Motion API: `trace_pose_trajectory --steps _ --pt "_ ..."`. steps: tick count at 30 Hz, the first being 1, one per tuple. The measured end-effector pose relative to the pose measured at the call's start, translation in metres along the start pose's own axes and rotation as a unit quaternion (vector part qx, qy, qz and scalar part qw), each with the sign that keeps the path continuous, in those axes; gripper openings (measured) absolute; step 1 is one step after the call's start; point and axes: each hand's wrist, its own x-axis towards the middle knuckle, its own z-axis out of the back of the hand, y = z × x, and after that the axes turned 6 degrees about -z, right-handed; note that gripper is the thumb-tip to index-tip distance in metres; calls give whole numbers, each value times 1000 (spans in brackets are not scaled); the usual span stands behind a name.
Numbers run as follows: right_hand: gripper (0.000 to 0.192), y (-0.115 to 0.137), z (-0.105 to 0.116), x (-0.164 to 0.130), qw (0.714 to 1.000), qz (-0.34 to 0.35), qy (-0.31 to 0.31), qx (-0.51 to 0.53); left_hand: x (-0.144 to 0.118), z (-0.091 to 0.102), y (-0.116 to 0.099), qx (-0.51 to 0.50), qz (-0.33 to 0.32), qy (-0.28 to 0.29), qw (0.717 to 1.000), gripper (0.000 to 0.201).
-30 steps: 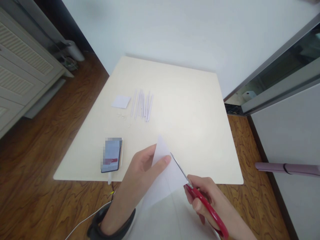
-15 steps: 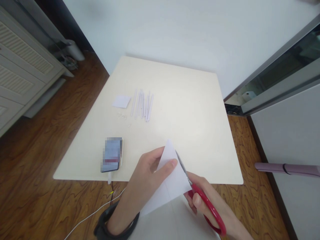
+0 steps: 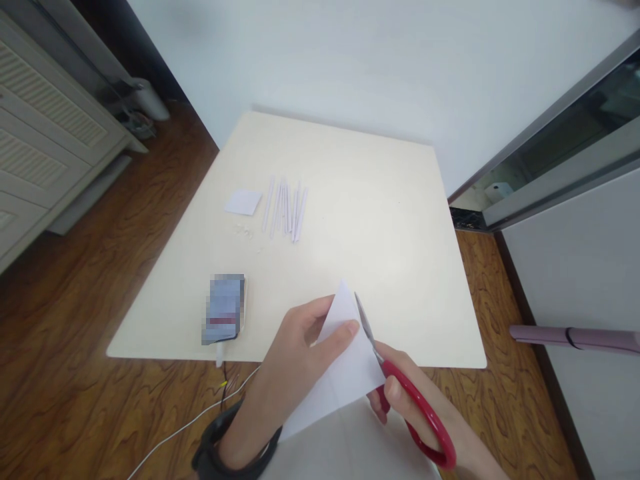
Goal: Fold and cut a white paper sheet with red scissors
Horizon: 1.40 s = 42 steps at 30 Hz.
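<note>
My left hand (image 3: 313, 340) pinches a white sheet of paper (image 3: 345, 373) between thumb and fingers, its pointed corner facing away from me. In my right hand (image 3: 407, 393) is a pair of red-handled scissors (image 3: 417, 403), fingers through the loops. The metal blades lie along the paper's right edge, tips near the pointed corner. Whether the blades grip the paper or only lie beside it is hard to see. Part of my left fingers is hidden behind the sheet.
On the white table (image 3: 380, 200), several thin paper strips (image 3: 285, 210) lie beside a small paper piece (image 3: 243, 202) and tiny scraps (image 3: 245, 231). A phone (image 3: 224, 308) with a cable (image 3: 193, 421) rests near the left front. A wall (image 3: 350, 60) stands behind.
Both hands have shifted slightly to the right with the paper and scissors. The scissors' blades have opened a little wider along the paper's edge.
</note>
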Motion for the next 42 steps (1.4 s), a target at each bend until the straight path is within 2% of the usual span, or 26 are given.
trace_pose_trajectory --steps 5,8,14,19,22,36,42 --pt "42 2 0 1 1000 8 -13 -18 0 -1 1 -1 2 -9 1000 18" --pt "42 1 -2 1 1000 4 -8 11 1 1 0 -4 -2 3 1000 17" --pt "42 -4 -5 2 998 9 5 63 0 1 0 -2 -3 -31 1000 18" --pt "42 -8 -7 4 997 12 2 75 -1 0 1 -2 -9 -8 1000 18" --pt "43 -9 -9 5 996 17 -2 89 -1 -1 1 -7 -9 -17 1000 18" --pt "45 -9 -8 7 996 25 13 81 -1 -2 -4 -22 -15 -29 999 23" --pt "42 -1 -7 3 998 -13 -22 58 -3 -3 -3 -16 7 -20 1000 18"
